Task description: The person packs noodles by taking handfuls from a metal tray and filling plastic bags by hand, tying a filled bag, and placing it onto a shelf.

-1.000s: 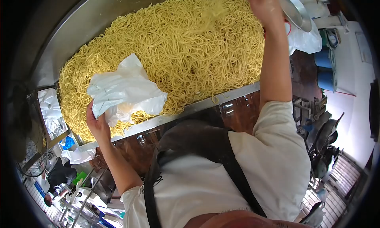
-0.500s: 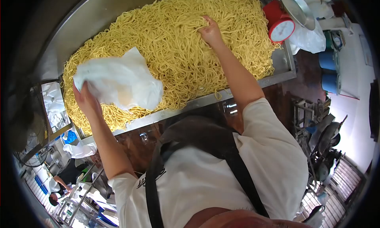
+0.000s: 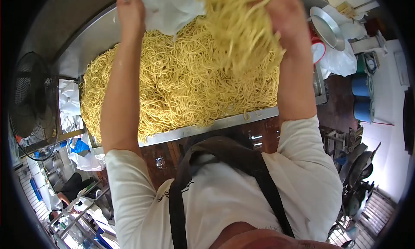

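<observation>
Left hand point(image 3: 131, 11) on my remote feed: raised at the top of the view, fingers closed on the edge of a white plastic bag point(image 3: 166, 11), which spreads to its right above the noodles. Right hand point(image 3: 288, 20): also raised, gripping a loose bunch of yellow noodles point(image 3: 242, 33); strands hang down from it, blurred, and hide part of the fingers from me. Main noodle pile point(image 3: 186, 84): heaped below both hands across the metal worktop point(image 3: 263, 114), reaching close to its near rim, with the left forearm passing over the pile's left part. To the right of the right forearm I note a red scale point(image 3: 319, 51), partly hidden, and a round silver pan point(image 3: 327, 27).
</observation>
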`<state>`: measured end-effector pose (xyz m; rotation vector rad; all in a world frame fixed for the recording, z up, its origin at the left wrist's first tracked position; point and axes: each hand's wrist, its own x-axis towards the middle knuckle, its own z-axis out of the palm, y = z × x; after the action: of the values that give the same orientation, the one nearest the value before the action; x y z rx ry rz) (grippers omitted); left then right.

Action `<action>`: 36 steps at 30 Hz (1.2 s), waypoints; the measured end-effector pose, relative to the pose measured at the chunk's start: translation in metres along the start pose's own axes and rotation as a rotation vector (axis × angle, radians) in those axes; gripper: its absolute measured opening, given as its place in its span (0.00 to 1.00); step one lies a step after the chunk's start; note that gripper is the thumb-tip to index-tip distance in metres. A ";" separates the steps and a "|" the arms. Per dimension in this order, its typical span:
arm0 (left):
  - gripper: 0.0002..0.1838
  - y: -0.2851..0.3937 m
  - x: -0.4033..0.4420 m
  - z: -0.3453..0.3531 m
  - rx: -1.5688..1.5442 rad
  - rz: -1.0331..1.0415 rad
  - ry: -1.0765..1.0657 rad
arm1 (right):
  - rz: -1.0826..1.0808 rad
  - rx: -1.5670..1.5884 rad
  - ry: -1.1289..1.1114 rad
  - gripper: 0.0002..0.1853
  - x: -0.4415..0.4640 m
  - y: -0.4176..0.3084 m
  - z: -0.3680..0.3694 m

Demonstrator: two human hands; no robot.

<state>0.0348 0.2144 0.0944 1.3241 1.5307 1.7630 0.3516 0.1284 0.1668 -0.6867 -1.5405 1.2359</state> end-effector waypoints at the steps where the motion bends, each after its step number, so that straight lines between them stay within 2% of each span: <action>1: 0.18 0.010 -0.016 0.005 0.007 0.010 -0.024 | 0.027 -0.031 -0.094 0.26 -0.004 0.010 0.003; 2: 0.17 0.015 -0.041 0.007 0.056 0.051 -0.021 | -0.003 0.039 -0.183 0.29 -0.010 0.042 0.015; 3: 0.20 0.029 -0.073 0.006 0.159 0.181 -0.068 | 0.179 -0.018 -0.179 0.32 -0.011 0.061 0.029; 4: 0.22 0.019 -0.102 0.004 0.215 0.167 -0.071 | 0.362 -0.076 -0.173 0.34 -0.012 0.079 0.041; 5: 0.24 0.030 -0.137 -0.003 0.158 0.226 -0.166 | 0.284 0.015 -0.114 0.32 -0.016 0.115 0.049; 7: 0.25 0.044 -0.194 -0.017 0.216 0.046 -0.383 | 0.172 0.194 0.002 0.29 -0.017 0.196 0.058; 8: 0.26 0.026 -0.219 -0.025 0.373 0.048 -0.460 | 0.183 0.240 0.028 0.29 -0.011 0.216 0.068; 9: 0.25 0.009 -0.244 -0.032 0.384 0.007 -0.565 | 0.178 0.285 0.044 0.28 -0.002 0.231 0.079; 11: 0.22 -0.009 -0.280 -0.035 0.292 -0.142 -0.587 | 0.188 0.303 -0.035 0.26 0.023 0.249 0.100; 13: 0.21 -0.029 -0.296 -0.042 0.233 -0.336 -0.499 | 0.239 0.079 -0.352 0.24 0.044 0.271 0.109; 14: 0.20 -0.036 -0.294 -0.045 0.206 -0.413 -0.425 | 0.214 -0.156 -0.559 0.24 0.043 0.280 0.103; 15: 0.19 -0.054 -0.292 -0.049 0.141 -0.307 -0.302 | 0.157 -0.369 -0.637 0.23 0.030 0.277 0.090; 16: 0.18 -0.045 -0.281 -0.057 0.266 -0.368 -0.241 | 0.102 -0.553 -0.670 0.22 0.010 0.268 0.073; 18: 0.14 -0.067 -0.265 -0.080 0.286 -0.304 -0.170 | 0.145 -0.877 -0.499 0.32 -0.055 0.228 0.035; 19: 0.13 -0.067 -0.258 -0.084 0.237 -0.321 -0.139 | 0.105 -1.182 -0.366 0.35 -0.080 0.216 0.021; 21: 0.13 -0.071 -0.253 -0.085 0.113 -0.355 -0.094 | 0.094 -1.474 -0.230 0.40 -0.097 0.221 0.002; 23: 0.13 -0.079 -0.250 -0.073 -0.056 -0.381 -0.066 | 0.165 -1.479 -0.247 0.42 -0.091 0.265 -0.018; 26: 0.12 -0.068 -0.245 -0.041 -0.083 -0.428 -0.140 | 0.283 -1.049 -0.133 0.35 -0.061 0.328 -0.022; 27: 0.11 -0.058 -0.240 -0.031 -0.061 -0.428 -0.205 | 0.242 -0.993 -0.166 0.34 -0.047 0.324 -0.008; 29: 0.11 -0.038 -0.239 -0.021 -0.015 -0.455 -0.348 | 0.191 -0.878 -0.234 0.30 -0.025 0.291 0.032; 31: 0.10 -0.038 -0.240 -0.022 0.030 -0.273 -0.418 | -0.084 -0.647 -0.286 0.26 -0.001 0.270 0.063; 32: 0.09 -0.037 -0.240 -0.025 0.057 -0.181 -0.456 | -0.113 -0.667 -0.348 0.24 0.016 0.237 0.083; 33: 0.10 -0.021 -0.235 -0.034 0.119 -0.296 -0.539 | -0.138 -0.680 -0.407 0.22 0.029 0.209 0.105; 35: 0.12 -0.012 -0.235 -0.037 0.084 -0.162 -0.356 | -0.040 -0.006 -0.243 0.19 0.046 0.206 0.151; 36: 0.14 -0.009 -0.233 -0.037 0.068 -0.094 -0.261 | -0.095 0.023 -0.141 0.20 0.054 0.199 0.173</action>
<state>0.1018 0.0072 0.0041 1.4272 1.4905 1.4302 0.1428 0.1751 0.0037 -0.5147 -1.6527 1.2501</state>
